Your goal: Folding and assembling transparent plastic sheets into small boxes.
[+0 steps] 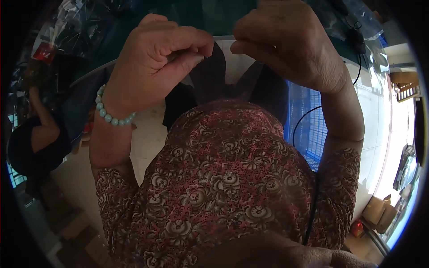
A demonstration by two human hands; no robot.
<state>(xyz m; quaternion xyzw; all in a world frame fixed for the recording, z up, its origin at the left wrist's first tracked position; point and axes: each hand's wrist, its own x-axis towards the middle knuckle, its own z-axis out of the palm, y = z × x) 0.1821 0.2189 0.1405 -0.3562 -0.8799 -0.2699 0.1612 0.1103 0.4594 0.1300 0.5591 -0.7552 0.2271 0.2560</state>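
Note:
My left hand (163,58), with a pale green bead bracelet (107,117) on its wrist, is raised near the table edge. Its thumb and index finger bend toward each other in a pinch; a tiny dark speck shows at the thumb tip, too small to name. Opposite it, a short gap away, my right hand (288,44) is closed too, fingers curled against the thumb. Whatever it may hold is hidden. Both hands are up above my lap, in front of the green tabletop (214,20).
Clear plastic bags (89,27) with a red label lie at the far left. A blue crate (310,125) stands on the floor at my right, crossed by a black cable (298,119). Another person (42,138) is at my left. Cardboard boxes (379,213) sit at the lower right.

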